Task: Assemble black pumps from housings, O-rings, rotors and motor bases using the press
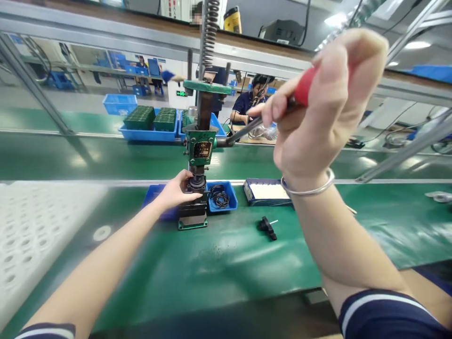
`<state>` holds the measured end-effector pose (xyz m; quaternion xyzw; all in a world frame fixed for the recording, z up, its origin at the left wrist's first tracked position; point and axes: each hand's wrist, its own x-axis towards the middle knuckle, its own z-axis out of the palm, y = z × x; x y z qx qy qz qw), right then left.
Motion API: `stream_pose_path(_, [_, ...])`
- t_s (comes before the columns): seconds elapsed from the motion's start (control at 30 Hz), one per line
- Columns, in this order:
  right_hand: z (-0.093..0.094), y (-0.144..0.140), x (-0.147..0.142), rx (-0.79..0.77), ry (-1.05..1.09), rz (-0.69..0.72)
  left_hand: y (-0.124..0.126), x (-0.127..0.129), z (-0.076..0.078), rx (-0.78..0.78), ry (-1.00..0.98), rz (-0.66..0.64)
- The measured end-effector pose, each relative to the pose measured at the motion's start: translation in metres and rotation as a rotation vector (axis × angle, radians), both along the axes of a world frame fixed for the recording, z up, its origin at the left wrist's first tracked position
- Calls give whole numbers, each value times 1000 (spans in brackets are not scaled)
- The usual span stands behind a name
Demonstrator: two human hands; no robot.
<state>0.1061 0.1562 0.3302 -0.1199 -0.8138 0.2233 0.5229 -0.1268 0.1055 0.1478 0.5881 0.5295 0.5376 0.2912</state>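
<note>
A green hand-operated arbor press [202,148] with a tall spring stands on the green worktable. High on the right, my right hand [325,108] is closed around the red grip of the press lever [247,129], which slants up from the press body. My left hand [176,190] is at the press base, with thumb and fingers around a black round part [197,182] under the ram. Its far fingertips are partly hidden behind the press. Right of the press lies a black part with a knob shape and a thin white piece [268,228].
Beside the press base sits a blue bin [231,200] with black rings. A box of white pieces [268,192] lies farther right. A white perforated tray [31,245] is at left, near a white ring [102,233]. Blue bins with green boards [139,117] stand behind. A co-worker [243,106] sits opposite.
</note>
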Motion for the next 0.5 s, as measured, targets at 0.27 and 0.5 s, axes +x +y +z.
stream_pose_path(0.27, [0, -10, -13, 134, 465, -53, -2, -3, 4, -43, 24, -8])
stream_pose_path(0.5, [-7, -13, -10, 113, 460, -131, -1, -7, 7, -75, 64, -9])
